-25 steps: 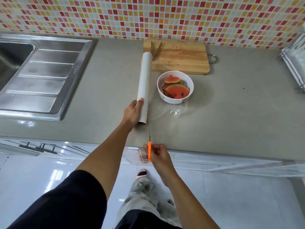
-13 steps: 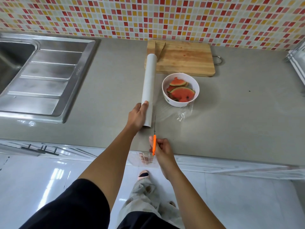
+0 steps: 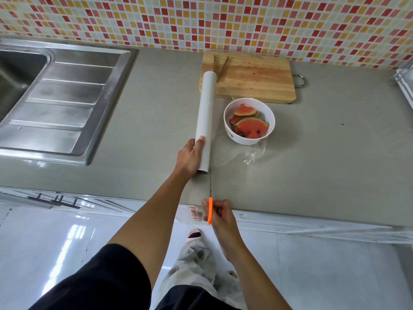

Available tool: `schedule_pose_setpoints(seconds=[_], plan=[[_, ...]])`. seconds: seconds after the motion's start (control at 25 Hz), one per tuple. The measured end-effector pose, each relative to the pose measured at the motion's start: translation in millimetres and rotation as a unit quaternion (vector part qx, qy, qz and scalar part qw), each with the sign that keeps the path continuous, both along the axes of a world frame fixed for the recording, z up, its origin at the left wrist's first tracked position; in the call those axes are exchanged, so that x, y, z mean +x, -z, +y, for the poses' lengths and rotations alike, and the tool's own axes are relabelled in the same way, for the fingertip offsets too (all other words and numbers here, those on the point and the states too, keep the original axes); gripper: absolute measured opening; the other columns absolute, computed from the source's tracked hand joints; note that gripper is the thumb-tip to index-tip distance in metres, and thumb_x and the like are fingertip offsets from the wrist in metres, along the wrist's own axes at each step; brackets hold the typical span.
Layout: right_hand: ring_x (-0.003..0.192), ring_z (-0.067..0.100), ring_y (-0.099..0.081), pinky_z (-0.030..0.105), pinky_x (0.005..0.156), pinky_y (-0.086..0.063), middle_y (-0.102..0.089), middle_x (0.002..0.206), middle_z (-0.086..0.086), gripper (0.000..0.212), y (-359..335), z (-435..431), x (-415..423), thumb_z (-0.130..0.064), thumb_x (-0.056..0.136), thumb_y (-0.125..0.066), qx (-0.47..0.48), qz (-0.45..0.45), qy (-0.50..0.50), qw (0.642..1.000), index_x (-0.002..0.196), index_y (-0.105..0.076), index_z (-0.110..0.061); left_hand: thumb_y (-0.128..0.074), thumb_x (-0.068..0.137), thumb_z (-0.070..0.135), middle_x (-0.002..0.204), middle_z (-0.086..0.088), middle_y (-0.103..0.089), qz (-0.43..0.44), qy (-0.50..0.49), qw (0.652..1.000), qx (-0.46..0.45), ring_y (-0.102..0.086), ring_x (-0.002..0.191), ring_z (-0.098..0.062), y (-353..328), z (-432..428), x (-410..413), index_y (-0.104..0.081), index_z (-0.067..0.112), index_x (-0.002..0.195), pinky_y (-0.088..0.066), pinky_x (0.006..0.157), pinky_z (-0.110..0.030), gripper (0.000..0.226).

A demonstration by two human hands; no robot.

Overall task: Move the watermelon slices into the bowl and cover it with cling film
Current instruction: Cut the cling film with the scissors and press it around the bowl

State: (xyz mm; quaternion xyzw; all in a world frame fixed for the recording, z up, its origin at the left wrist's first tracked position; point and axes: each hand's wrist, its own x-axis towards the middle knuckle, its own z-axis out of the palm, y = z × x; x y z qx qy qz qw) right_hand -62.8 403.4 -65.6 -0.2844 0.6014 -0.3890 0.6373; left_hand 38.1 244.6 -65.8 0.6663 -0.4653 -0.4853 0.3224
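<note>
A white bowl (image 3: 249, 139) on the grey counter holds several watermelon slices (image 3: 251, 126). Clear cling film (image 3: 240, 154) runs from the roll across the counter and lies crumpled against the bowl's near side. The long white cling film roll (image 3: 206, 113) lies to the left of the bowl, pointing away from me. My left hand (image 3: 191, 156) grips the roll's near end. My right hand (image 3: 218, 212) at the counter's front edge holds a knife with an orange handle (image 3: 210, 210); its thin blade points up toward the roll's near end.
A wooden cutting board (image 3: 252, 79) lies behind the bowl against the tiled wall. A steel sink with drainboard (image 3: 60, 104) fills the left of the counter. A dish rack (image 3: 404, 81) shows at the right edge. White floor tiles lie below.
The view has shifted slightly. My right hand with the knife has crept a little toward the roll's near end; my left hand stays on the roll.
</note>
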Motion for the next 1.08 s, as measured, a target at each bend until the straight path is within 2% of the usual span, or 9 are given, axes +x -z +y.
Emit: schedule_pose_setpoints(seconds=[0.08,0.2,0.4,0.52,0.72,0.88,0.96,1.08], plan=[[0.072,-0.006,-0.064,0.008,0.062,-0.044,-0.064,0.07,-0.015,0.031,-1.3,-3.9,-0.2,-0.042,0.082,-0.064,-0.002,0.003,0.002,1.0,0.095,-0.053,-0.017,-0.039,0.086,0.06,0.078,0.005,-0.055,-0.001,0.0,1.0,0.0,-0.05,0.068,-0.009,0.5,-0.1,0.4,-0.052,0.026,0.071,-0.035,0.056,-0.028,0.039],[0.07,0.001,-0.061,0.016,0.069,-0.043,-0.059,0.073,-0.01,0.031,-5.8,-17.2,1.8,-0.043,0.081,-0.066,-0.014,0.009,0.012,1.0,0.091,-0.052,-0.017,-0.039,0.086,0.06,0.076,0.005,-0.055,-0.004,0.0,1.0,-0.001,-0.049,0.067,-0.009,0.7,0.7,0.1,-0.052,0.023,0.072,-0.035,0.057,-0.027,0.041],[0.071,0.011,-0.054,0.023,0.069,-0.043,-0.054,0.072,-0.006,0.042,-7.8,-36.5,2.9,-0.055,0.073,-0.065,-0.019,0.018,0.026,0.999,0.086,-0.05,-0.018,-0.04,0.086,0.059,0.072,0.004,-0.053,-0.01,-0.004,1.0,-0.003,-0.047,0.064,-0.011,1.4,0.2,-0.3,-0.05,0.018,0.071,-0.035,0.057,-0.03,0.045],[0.07,0.011,-0.055,0.024,0.072,-0.043,-0.055,0.072,-0.007,0.044,-6.0,-43.3,2.4,-0.057,0.072,-0.064,-0.03,0.027,0.02,0.999,0.086,-0.049,-0.018,-0.04,0.087,0.059,0.074,0.004,-0.055,-0.01,-0.003,1.0,-0.002,-0.049,0.067,-0.01,1.7,0.0,-0.4,-0.053,0.017,0.076,-0.037,0.059,-0.029,0.045],[0.071,0.012,-0.055,0.024,0.071,-0.044,-0.055,0.073,-0.006,0.028,0.7,-40.5,0.9,-0.041,0.083,-0.065,-0.045,0.023,0.013,0.999,0.087,-0.049,-0.018,-0.04,0.086,0.059,0.071,0.005,-0.052,-0.006,-0.002,1.0,-0.005,-0.047,0.063,-0.011,0.8,0.9,-0.8,-0.049,0.018,0.071,-0.035,0.057,-0.029,0.045],[0.064,-0.002,-0.057,0.015,0.066,-0.047,-0.06,0.074,-0.013,0.014,4.2,-40.0,-0.3,-0.024,0.088,-0.061,-0.05,0.018,0.007,0.999,0.086,-0.049,-0.016,-0.039,0.085,0.06,0.074,0.003,-0.054,-0.009,-0.002,1.0,-0.001,-0.048,0.065,-0.012,1.0,1.0,-0.5,-0.051,0.013,0.077,-0.036,0.057,-0.03,0.05],[0.061,-0.004,-0.058,0.016,0.067,-0.047,-0.061,0.072,-0.012,0.015,4.5,-39.9,-1.0,-0.025,0.087,-0.063,-0.045,0.018,0.01,0.999,0.087,-0.05,-0.017,-0.039,0.085,0.06,0.073,0.002,-0.052,-0.013,-0.002,1.0,0.001,-0.046,0.064,-0.013,1.7,1.6,-0.3,-0.05,0.012,0.077,-0.035,0.057,-0.03,0.051],[0.061,0.001,-0.058,0.018,0.066,-0.045,-0.058,0.07,-0.009,0.027,1.8,-40.6,-0.2,-0.038,0.082,-0.066,-0.027,0.016,0.01,0.999,0.087,-0.05,-0.018,-0.039,0.086,0.06,0.072,0.003,-0.052,-0.014,-0.004,1.0,0.003,-0.046,0.064,-0.012,2.8,2.1,-0.4,-0.05,0.01,0.079,-0.035,0.057,-0.029,0.052]])
